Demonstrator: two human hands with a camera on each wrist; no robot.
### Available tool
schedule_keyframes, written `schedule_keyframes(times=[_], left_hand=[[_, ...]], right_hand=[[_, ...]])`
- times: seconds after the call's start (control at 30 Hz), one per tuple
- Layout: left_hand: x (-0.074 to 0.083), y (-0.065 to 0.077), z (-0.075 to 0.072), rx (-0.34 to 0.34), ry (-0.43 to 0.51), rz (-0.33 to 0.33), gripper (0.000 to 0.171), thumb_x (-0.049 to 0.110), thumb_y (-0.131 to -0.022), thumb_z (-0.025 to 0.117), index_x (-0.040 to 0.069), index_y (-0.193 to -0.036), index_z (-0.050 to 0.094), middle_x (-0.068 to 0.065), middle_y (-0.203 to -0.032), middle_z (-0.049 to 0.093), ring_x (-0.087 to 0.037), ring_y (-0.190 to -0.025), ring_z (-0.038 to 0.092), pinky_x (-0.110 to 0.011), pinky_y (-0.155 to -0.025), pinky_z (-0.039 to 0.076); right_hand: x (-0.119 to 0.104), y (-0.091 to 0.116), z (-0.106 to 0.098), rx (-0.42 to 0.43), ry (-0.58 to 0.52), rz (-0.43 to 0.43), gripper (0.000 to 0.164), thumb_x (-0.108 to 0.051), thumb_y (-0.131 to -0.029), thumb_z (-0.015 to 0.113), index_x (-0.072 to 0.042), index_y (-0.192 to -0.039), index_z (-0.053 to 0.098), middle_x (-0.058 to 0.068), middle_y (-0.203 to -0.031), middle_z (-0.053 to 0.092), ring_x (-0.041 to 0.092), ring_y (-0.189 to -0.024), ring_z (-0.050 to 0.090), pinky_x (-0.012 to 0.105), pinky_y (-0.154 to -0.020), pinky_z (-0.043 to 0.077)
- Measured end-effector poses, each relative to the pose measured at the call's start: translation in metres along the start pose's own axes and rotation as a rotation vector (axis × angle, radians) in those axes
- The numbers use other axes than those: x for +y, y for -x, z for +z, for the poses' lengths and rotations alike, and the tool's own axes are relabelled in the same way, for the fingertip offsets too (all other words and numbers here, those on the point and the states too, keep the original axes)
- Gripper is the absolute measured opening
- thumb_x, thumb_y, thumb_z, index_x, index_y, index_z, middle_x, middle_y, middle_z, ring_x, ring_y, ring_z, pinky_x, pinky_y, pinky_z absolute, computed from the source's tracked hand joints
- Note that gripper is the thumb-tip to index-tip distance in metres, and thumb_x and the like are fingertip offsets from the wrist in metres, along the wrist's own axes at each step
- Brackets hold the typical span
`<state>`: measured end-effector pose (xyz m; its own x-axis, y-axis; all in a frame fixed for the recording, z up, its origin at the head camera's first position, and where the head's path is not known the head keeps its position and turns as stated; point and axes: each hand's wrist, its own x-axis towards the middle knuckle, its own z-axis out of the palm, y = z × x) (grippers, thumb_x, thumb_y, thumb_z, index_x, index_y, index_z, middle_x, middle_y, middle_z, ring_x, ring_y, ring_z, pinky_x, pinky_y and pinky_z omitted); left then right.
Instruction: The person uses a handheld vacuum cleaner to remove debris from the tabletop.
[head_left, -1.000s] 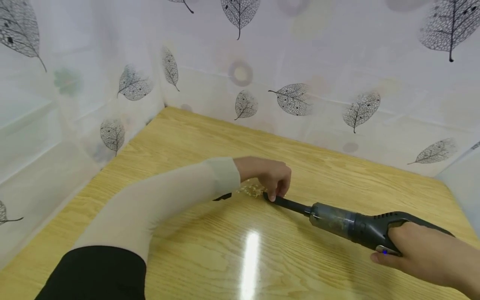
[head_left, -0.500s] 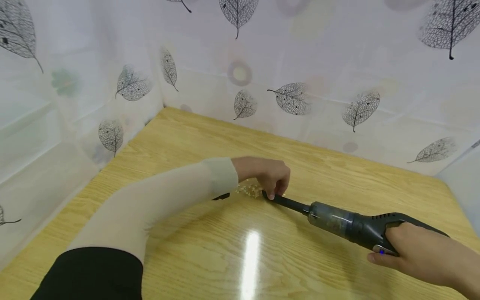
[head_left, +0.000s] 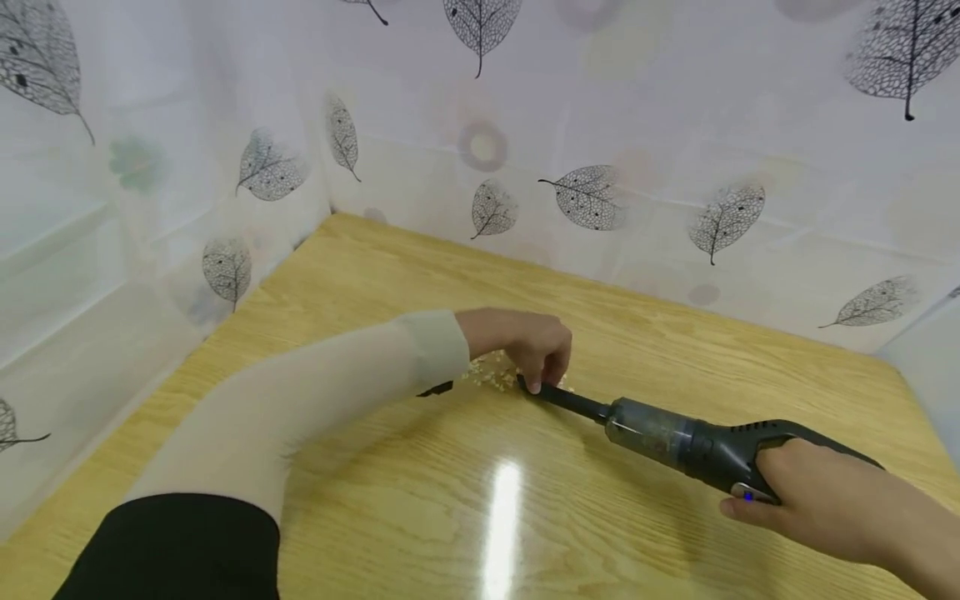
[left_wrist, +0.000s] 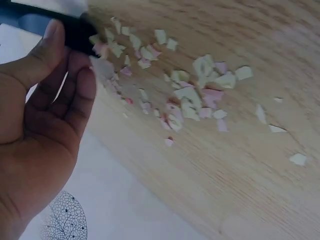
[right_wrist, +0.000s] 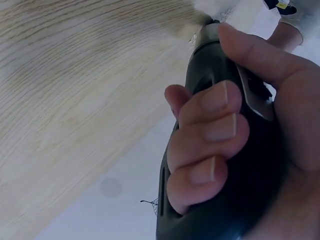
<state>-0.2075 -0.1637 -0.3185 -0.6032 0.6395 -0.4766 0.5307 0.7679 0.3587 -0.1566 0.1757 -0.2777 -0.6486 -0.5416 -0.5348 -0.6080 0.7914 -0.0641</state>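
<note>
A black handheld vacuum cleaner (head_left: 723,457) with a see-through dust cup (head_left: 648,432) slants across the table. My right hand (head_left: 821,496) grips its handle; the right wrist view shows the fingers (right_wrist: 215,132) wrapped round it and the thumb along the top. A small blue light shows beside that thumb. At the far end, my left hand (head_left: 536,340) pinches the narrow nozzle (head_left: 572,401) near its tip, thumb on the near side. Small pale yellow and pink paper-like scraps (left_wrist: 192,102) lie scattered at the nozzle's mouth, partly hidden by the left hand and sleeve in the head view.
The wood-grain table (head_left: 390,492) reaches back to a white leaf-printed curtain (head_left: 637,100) along the rear and left. A black piece (head_left: 436,389) sticks out under the left cuff (head_left: 431,346). A strip of light reflects off the tabletop.
Both hands and the vacuum cleaner have slid slightly left and a little away from me, bringing the nozzle tip further toward the scraps. Both grips are unchanged.
</note>
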Motion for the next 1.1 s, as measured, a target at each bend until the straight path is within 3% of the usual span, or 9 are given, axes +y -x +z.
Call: schedule_keyframes(times=[0.13,0.3,0.5,0.67,0.87,1.0,1.1], left_hand=[[-0.002,0.001,-0.002,-0.039,-0.006,0.008,0.019,0.013,-0.081,0.084,0.01,-0.099,0.078,0.0,-0.094,0.074,-0.011,-0.087,0.065,-0.021,-0.08,0.054],[-0.004,0.003,-0.003,0.005,-0.021,0.004,0.022,0.013,-0.082,0.083,0.01,-0.104,0.077,-0.002,-0.099,0.075,-0.012,-0.091,0.067,-0.02,-0.081,0.054],[-0.008,0.004,-0.004,-0.055,-0.012,0.001,0.021,0.011,-0.081,0.084,0.01,-0.101,0.078,-0.002,-0.096,0.075,-0.011,-0.086,0.066,-0.021,-0.079,0.054],[-0.011,0.007,-0.003,-0.033,-0.032,0.01,0.02,0.011,-0.08,0.084,0.009,-0.099,0.078,-0.003,-0.095,0.076,-0.009,-0.083,0.064,-0.02,-0.078,0.053],[-0.012,0.01,-0.003,-0.117,0.029,-0.013,0.02,0.009,-0.081,0.083,0.007,-0.1,0.077,-0.003,-0.093,0.074,-0.011,-0.082,0.065,-0.022,-0.078,0.055],[-0.014,0.012,-0.003,-0.075,-0.044,-0.018,0.017,0.014,-0.082,0.084,0.01,-0.097,0.077,0.0,-0.092,0.074,-0.009,-0.084,0.064,-0.02,-0.079,0.053],[-0.015,0.013,-0.003,-0.081,-0.034,-0.029,0.017,0.014,-0.082,0.084,0.01,-0.097,0.077,0.0,-0.092,0.074,-0.009,-0.082,0.064,-0.021,-0.078,0.054]], right_hand=[[-0.002,0.0,-0.001,0.015,0.015,-0.018,0.044,-0.069,-0.086,0.061,-0.026,-0.077,0.057,-0.009,-0.069,0.05,0.004,-0.06,0.041,0.024,-0.057,0.033],[-0.006,-0.002,-0.002,0.035,0.027,0.01,0.046,-0.069,-0.085,0.062,-0.024,-0.076,0.057,-0.008,-0.067,0.049,0.006,-0.057,0.043,0.025,-0.054,0.033],[-0.01,-0.004,-0.001,0.052,0.018,-0.032,0.045,-0.069,-0.086,0.061,-0.025,-0.074,0.055,-0.009,-0.066,0.049,0.004,-0.056,0.041,0.024,-0.053,0.033],[-0.012,-0.006,-0.002,0.055,0.028,-0.022,0.046,-0.068,-0.086,0.061,-0.024,-0.074,0.055,-0.008,-0.065,0.049,0.005,-0.056,0.042,0.025,-0.054,0.034],[-0.017,-0.007,-0.002,0.057,0.019,-0.041,0.048,-0.071,-0.085,0.06,-0.025,-0.074,0.054,-0.007,-0.072,0.049,0.005,-0.061,0.042,0.025,-0.056,0.034],[-0.021,-0.009,-0.004,0.054,0.015,-0.025,0.048,-0.071,-0.084,0.061,-0.024,-0.076,0.055,-0.008,-0.069,0.05,0.006,-0.059,0.044,0.026,-0.055,0.035],[-0.023,-0.01,-0.004,0.049,0.006,-0.016,0.048,-0.07,-0.084,0.061,-0.023,-0.077,0.056,-0.007,-0.069,0.05,0.007,-0.059,0.044,0.027,-0.055,0.036]])
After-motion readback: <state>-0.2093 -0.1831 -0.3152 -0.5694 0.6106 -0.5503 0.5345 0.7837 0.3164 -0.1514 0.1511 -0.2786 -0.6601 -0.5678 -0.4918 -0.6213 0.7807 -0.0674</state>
